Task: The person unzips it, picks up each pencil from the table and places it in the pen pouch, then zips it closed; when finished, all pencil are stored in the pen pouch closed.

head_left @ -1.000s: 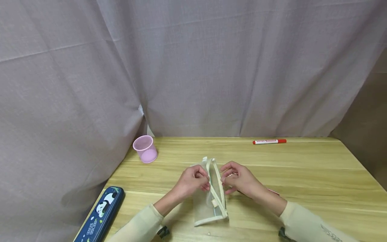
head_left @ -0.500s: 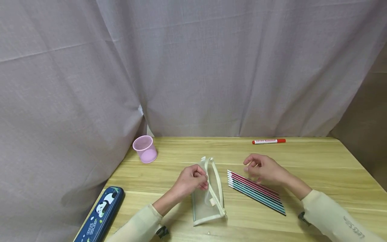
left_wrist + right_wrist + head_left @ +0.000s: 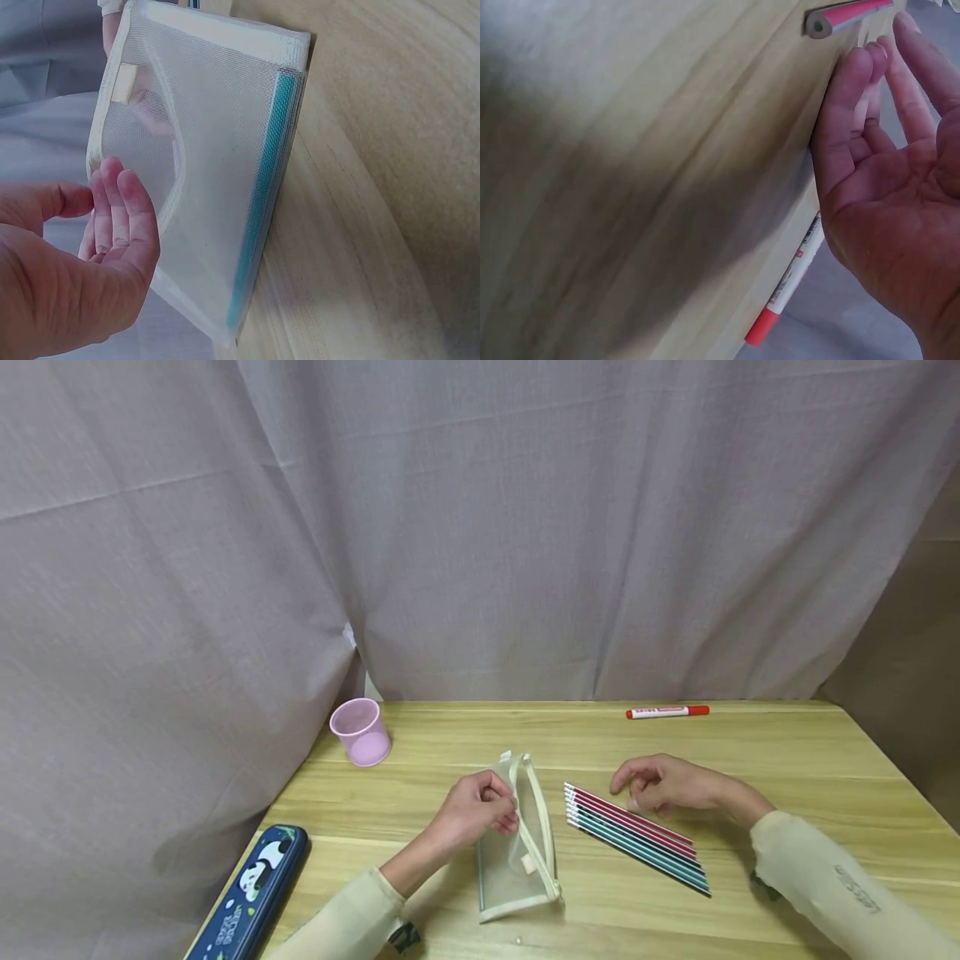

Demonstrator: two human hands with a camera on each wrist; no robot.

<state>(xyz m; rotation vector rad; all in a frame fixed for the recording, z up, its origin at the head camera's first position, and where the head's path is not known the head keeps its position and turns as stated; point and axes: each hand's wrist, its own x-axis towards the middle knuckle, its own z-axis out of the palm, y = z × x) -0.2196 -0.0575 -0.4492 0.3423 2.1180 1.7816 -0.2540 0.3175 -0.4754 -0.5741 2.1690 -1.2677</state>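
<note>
My left hand (image 3: 476,810) pinches the zipper edge of a see-through mesh pencil pouch (image 3: 498,877), whose cream-trimmed mouth gapes open. Through the mesh in the left wrist view, a teal pencil (image 3: 262,180) lies along the pouch's bottom. To the right of the pouch, several pencils (image 3: 637,842) lie side by side in a slanted row, red ones at the far side and teal ones nearer. Beside the outermost red pencil is my right hand (image 3: 675,783), fingers loosely bent with nothing in them. A pencil end (image 3: 821,26) shows just past its fingertips in the right wrist view.
At the back right of the wooden table (image 3: 787,777) lies a red-and-white marker (image 3: 667,712). A pink mesh cup (image 3: 362,733) stands at the back left. Along the left edge is a dark blue panda pencil case (image 3: 251,885). Grey curtains (image 3: 480,527) hang behind the table.
My right hand has left the pouch mouth and moved right, then come down beside the red pencils, uncovering the row. The left hand has stayed at the pouch's edge.
</note>
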